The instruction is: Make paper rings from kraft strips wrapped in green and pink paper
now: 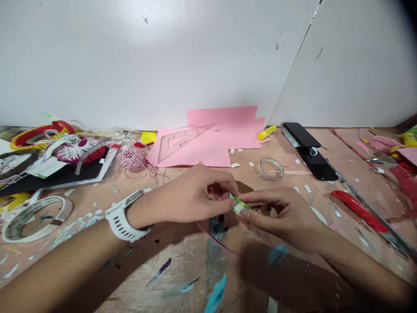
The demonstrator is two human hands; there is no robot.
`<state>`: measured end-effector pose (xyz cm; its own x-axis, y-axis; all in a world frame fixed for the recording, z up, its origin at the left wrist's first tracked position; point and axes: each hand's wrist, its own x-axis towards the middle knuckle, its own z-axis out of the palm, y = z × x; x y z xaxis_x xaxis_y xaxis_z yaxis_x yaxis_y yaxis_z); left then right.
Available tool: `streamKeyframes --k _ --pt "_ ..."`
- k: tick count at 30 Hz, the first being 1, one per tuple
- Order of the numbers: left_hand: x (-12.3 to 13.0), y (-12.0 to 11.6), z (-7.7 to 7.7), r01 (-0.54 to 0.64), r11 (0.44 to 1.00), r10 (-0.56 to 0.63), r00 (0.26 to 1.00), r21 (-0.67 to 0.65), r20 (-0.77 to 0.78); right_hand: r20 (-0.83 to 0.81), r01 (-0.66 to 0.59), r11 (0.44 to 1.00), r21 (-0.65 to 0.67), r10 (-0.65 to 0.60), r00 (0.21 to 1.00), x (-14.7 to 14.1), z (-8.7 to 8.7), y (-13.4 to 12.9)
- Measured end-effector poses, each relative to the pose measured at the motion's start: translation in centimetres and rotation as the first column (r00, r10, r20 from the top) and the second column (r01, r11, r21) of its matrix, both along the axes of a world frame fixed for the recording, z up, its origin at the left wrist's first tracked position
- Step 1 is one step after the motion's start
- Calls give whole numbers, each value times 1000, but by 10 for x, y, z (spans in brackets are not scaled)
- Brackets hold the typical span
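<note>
A small green and white folded strip (240, 205), perhaps paper or card, is between my two hands above the middle of the table. My left hand (189, 191), with a white watch (125, 216) at its wrist, pinches the strip's left end between thumb and fingers. From the other side, my right hand (286, 215) grips the strip's right end between thumb and forefinger. A brown, rounded thing (243, 188) shows partly behind the fingers; its kind is hidden. Beneath my hands, a thin pink cord or edge (213, 240) curves over the paint-stained tabletop.
Pink sheets (208, 152) bear a clear set square (185, 141) by the white wall. Nearby lie red-white twine (132, 158), a yellow glue stick (266, 132), a tape roll (271, 169) and two phones (301, 134). A red cutter (360, 211) and metal ruler (368, 206) lie right.
</note>
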<state>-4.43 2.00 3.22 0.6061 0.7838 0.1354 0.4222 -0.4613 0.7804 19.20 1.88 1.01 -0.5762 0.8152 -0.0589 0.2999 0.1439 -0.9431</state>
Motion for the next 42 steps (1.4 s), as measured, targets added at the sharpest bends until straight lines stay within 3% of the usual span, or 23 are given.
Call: streamKeyframes --k 16,24,42 --pt "1 1 -2 -4 998 5 1000 -68 19 33 8 1000 4 -8 999 3 0 1" --pt "1 3 -3 -12 986 20 999 -165 50 38 37 999 -9 -37 999 3 -1 0" --pt "0 2 -3 -43 989 50 998 -138 42 18 51 995 -82 -49 999 8 -6 0"
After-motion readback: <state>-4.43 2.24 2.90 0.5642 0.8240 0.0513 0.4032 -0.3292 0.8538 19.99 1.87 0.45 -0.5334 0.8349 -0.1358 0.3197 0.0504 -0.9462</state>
